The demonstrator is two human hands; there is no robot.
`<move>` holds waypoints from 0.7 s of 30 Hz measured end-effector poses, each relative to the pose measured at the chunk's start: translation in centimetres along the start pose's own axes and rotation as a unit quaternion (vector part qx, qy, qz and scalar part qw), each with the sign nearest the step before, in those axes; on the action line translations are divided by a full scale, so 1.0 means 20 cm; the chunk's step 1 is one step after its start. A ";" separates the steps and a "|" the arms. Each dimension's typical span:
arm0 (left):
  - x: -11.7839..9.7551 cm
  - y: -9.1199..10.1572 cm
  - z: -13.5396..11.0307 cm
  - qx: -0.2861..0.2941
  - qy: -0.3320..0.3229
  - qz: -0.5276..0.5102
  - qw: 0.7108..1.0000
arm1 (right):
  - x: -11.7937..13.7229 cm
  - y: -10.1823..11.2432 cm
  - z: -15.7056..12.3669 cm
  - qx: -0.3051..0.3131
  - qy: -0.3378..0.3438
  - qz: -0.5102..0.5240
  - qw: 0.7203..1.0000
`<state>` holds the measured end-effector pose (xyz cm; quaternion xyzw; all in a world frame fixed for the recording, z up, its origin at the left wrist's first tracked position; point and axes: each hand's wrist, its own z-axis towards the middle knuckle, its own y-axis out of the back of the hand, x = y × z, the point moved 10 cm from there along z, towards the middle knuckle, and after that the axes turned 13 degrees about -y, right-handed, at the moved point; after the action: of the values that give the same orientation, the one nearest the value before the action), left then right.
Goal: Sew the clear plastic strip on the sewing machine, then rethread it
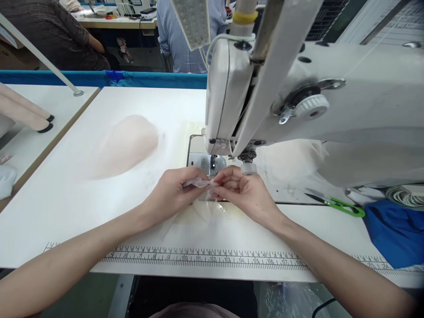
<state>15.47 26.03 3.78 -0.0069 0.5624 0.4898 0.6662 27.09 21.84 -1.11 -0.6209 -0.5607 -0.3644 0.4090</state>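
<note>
My left hand [179, 191] and my right hand [240, 190] meet just in front of the sewing machine's needle area. Between them is a thin, sheer whitish fabric strip [198, 182], pinched by the fingers of both hands. A loose, see-through part of it hangs toward the table below. Right behind my fingers lies the metal needle plate [198, 161], with the presser foot [213, 162] above it. The white sewing machine [221, 97] rises over my right hand. What the fingertips press on is partly hidden.
A sheer beige fabric piece [129, 143] lies on the table at left, another [288, 159] under the machine arm. Green-handled scissors [344, 206] and blue cloth [397, 229] are at right. A printed ruler [198, 258] runs along the front edge. Two people sit or stand beyond.
</note>
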 end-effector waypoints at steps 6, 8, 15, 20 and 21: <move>-0.04 0.01 -0.01 -0.003 -0.085 0.062 0.994 | 0.04 0.01 -0.02 -0.031 0.056 -0.039 0.997; -0.06 0.01 -0.01 -0.013 -0.111 0.087 0.990 | 0.05 0.01 -0.03 -0.040 0.074 -0.046 0.995; -0.15 0.03 -0.03 -0.046 -0.200 0.174 0.963 | 0.14 0.00 -0.09 -0.088 0.182 -0.174 0.964; -0.16 0.04 -0.03 -0.054 -0.203 0.162 0.964 | 0.22 -0.05 -0.17 -0.116 0.286 -0.266 0.913; -0.16 0.04 -0.02 -0.056 -0.201 0.162 0.964 | 0.22 -0.06 -0.18 -0.119 0.298 -0.279 0.905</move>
<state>14.98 24.06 6.46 0.1456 0.3818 0.6132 0.6760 26.47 20.32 4.54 -0.3456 -0.5152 -0.6956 0.3622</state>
